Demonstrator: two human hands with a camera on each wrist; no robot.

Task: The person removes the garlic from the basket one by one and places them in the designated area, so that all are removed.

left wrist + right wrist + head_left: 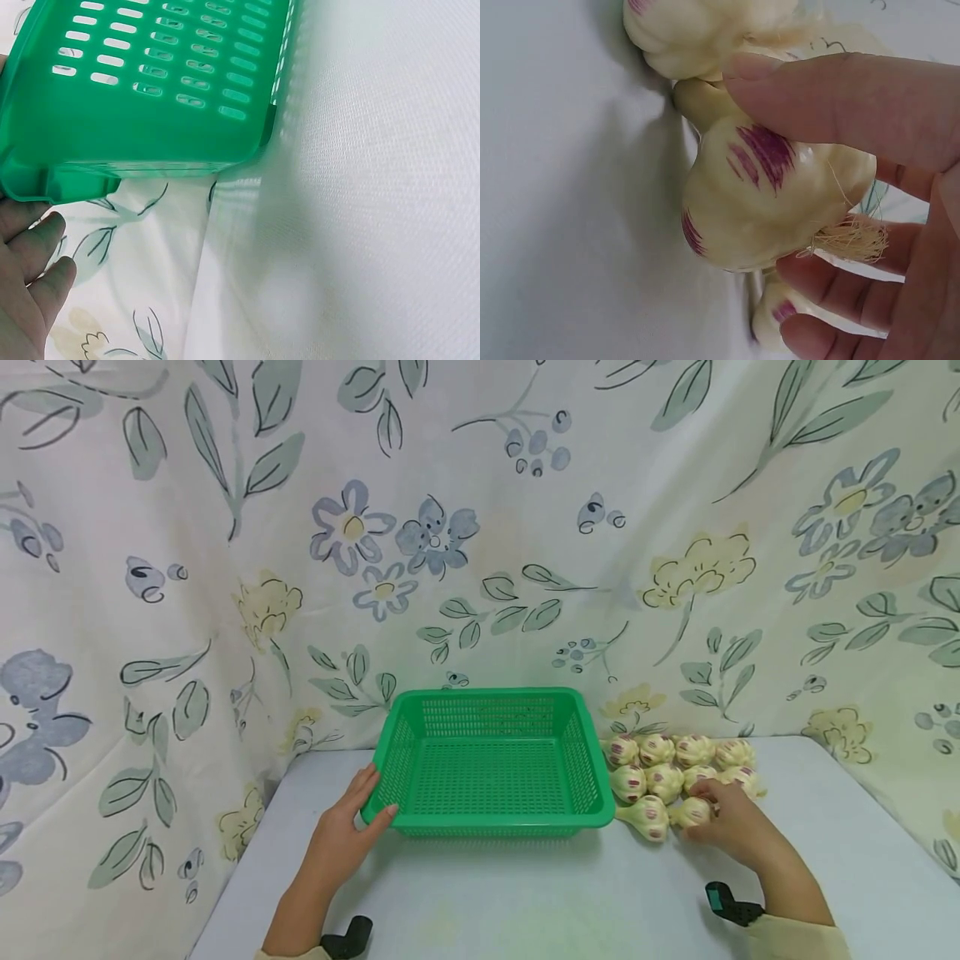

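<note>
In the head view, a green plastic basket (487,820) with slotted walls stands on the white table. My left hand (337,839) rests against its left front corner, thumb on the rim and fingers straight along the outer left side. The left wrist view shows these fingers (45,240) beside the basket's rim (22,172). My right hand (738,827) holds a garlic bulb (692,812) at the front right of a group of bulbs. In the right wrist view, thumb and fingers pinch this purple-streaked bulb (750,187); its roots point toward the palm.
Several more garlic bulbs (663,782) lie in rows close to the basket's right side. A floral cloth (480,527) hangs behind and to the left of the table (480,902). Black wrist cameras (731,906) sit at both wrists.
</note>
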